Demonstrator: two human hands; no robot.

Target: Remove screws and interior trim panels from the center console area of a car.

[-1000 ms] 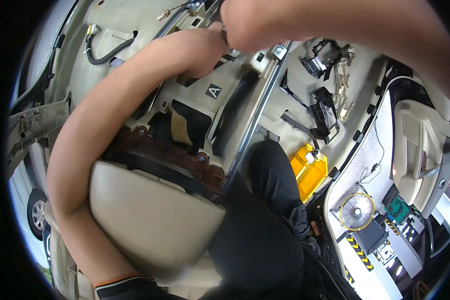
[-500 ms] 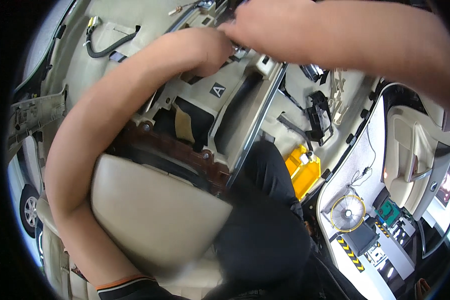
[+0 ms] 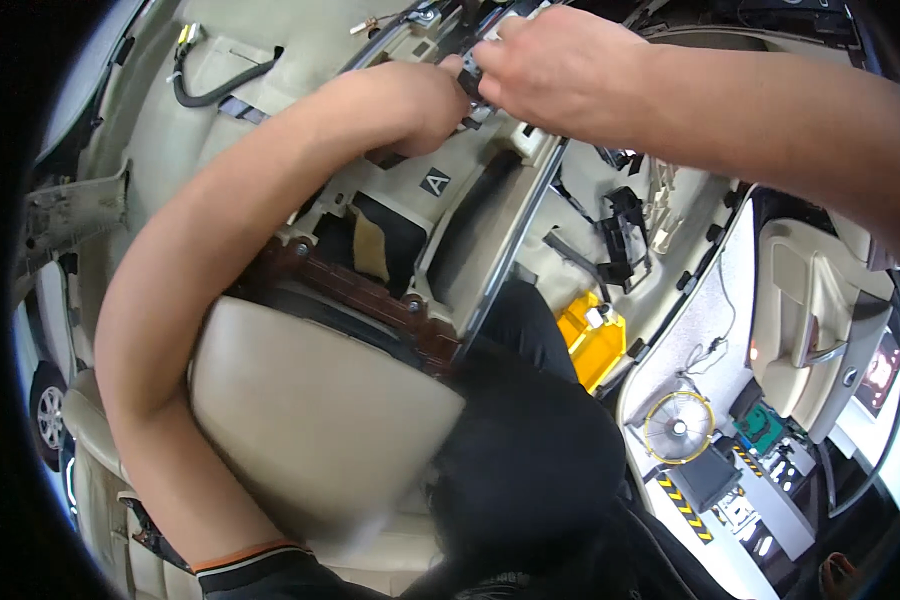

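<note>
Both my hands work close together over the front end of a beige centre console [image 3: 515, 235] inside a stripped car. My left hand [image 3: 430, 108] is closed, with its fingertips at a small dark and silvery part [image 3: 470, 85]. My right hand [image 3: 545, 72] is curled shut just to the right of that part, fingers bent inward. What each hand grips is hidden by the fingers. Nearer me, a brown bracket with bolts [image 3: 360, 290] crosses the console's open rear end. A tan foam strip [image 3: 369, 247] lies over a dark opening.
A beige padded armrest [image 3: 320, 410] sits below my left forearm. A yellow tray [image 3: 592, 340] and black bracket [image 3: 622, 235] lie on the right floor. A wire harness [image 3: 220, 95] sticks up from the left floor. Beyond the door sill, a fan [image 3: 679, 427] stands near the open door [image 3: 815, 310].
My right hand has shifted slightly down and right, baring more of the part between the hands. My left hand stays nearly in place. The view has turned a little.
</note>
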